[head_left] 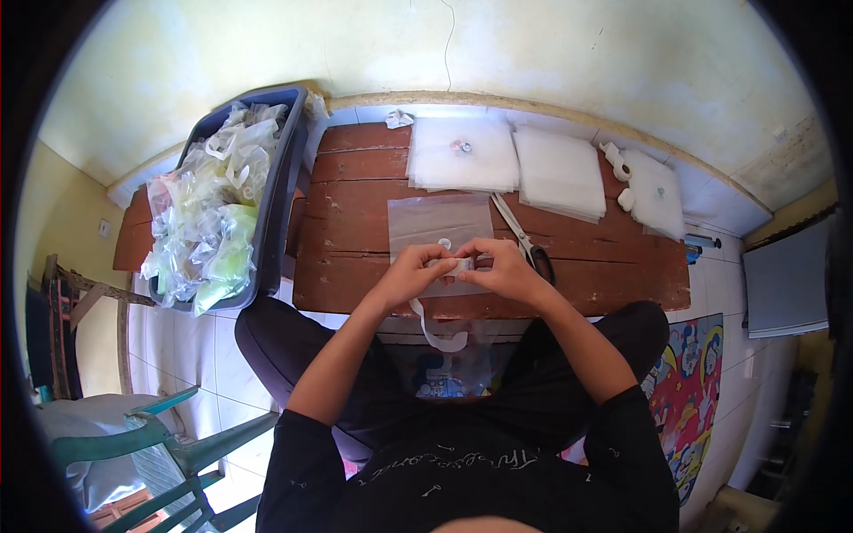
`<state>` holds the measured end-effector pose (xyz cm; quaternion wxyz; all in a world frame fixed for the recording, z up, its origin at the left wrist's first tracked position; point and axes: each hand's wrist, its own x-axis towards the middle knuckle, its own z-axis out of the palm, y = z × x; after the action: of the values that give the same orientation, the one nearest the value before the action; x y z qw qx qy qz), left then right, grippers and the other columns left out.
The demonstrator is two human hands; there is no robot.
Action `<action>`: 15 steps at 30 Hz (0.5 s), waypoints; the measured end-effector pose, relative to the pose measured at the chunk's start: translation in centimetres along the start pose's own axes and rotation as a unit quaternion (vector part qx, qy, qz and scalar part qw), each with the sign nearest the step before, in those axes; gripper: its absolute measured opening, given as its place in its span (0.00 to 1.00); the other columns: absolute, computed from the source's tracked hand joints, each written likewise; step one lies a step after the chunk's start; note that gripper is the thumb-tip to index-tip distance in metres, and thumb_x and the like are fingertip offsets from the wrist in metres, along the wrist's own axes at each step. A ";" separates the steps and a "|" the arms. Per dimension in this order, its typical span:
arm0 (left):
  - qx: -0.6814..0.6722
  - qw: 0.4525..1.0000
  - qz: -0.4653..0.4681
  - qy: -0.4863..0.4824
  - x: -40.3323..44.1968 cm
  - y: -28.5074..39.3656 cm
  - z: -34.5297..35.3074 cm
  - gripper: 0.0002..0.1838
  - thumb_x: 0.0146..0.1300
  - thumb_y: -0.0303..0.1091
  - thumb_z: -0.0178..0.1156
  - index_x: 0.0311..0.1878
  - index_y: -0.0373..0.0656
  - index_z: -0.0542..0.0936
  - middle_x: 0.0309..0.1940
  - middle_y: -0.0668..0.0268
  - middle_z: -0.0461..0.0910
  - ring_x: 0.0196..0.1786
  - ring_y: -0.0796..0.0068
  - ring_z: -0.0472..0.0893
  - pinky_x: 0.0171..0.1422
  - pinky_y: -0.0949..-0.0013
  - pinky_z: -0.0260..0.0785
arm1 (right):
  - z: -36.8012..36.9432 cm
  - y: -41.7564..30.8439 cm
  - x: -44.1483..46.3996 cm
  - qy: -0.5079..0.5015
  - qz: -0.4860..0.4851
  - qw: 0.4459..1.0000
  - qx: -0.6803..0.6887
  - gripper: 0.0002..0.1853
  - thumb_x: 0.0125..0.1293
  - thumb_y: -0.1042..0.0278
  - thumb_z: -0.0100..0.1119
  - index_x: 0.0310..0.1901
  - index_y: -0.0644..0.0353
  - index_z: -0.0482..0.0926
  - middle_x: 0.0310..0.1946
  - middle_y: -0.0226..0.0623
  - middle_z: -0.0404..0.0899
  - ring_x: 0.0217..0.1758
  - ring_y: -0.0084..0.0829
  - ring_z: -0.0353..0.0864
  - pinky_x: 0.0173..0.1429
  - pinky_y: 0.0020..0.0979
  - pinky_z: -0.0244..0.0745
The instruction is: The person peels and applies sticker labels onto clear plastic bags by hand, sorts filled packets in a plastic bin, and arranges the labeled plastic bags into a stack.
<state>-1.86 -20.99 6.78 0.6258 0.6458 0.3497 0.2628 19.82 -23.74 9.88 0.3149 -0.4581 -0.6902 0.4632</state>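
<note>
My left hand [414, 274] and my right hand [508, 272] meet above the near edge of the brown wooden table. Between their fingertips is part of a narrow white strip [437, 341], whose loose end hangs in a curl below the table edge. It looks like a label strip; the fingers hide some of it. Under the hands lies a clear plastic bag [435, 216], flat on the wood. A small white round piece [445, 243] shows just beyond the fingertips. Right of the bag, scissors [522, 233] with black handles lie partly open, near my right hand.
Stacks of flat clear bags [462, 164] [560, 173] [656, 195] line the back of the table [355, 222]. White rolls [615, 162] sit between two stacks. At left stands a dark tub [283, 178] heaped with filled bags. A green chair [169, 444] is at lower left.
</note>
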 end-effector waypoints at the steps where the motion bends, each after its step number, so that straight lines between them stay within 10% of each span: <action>1: -0.001 1.000 -0.007 -0.001 0.0 0.1 0.1 0.13 0.70 0.37 0.59 0.38 0.36 0.82 0.31 0.69 0.82 0.36 0.82 0.79 0.44 0.73 0.71 | 0.0 0.0 0.0 0.000 0.000 1.000 0.000 0.16 0.56 0.68 0.70 0.45 0.65 0.82 0.39 0.38 0.84 0.41 0.26 0.82 0.49 0.32 0.80; 15: 0.133 0.989 0.033 0.050 -0.3 1.1 1.1 0.12 0.67 0.36 0.61 0.38 0.34 0.82 0.28 0.68 0.82 0.34 0.82 0.75 0.39 0.71 0.67 | 0.7 0.4 0.0 0.030 0.035 0.999 0.013 0.07 0.58 0.75 0.67 0.37 0.67 0.82 0.29 0.33 0.83 0.37 0.21 0.80 0.41 0.28 0.78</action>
<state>-1.11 -21.90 7.82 0.5070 0.7205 0.3912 0.2661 19.41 -23.93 9.25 0.3249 -0.4917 -0.6581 0.4686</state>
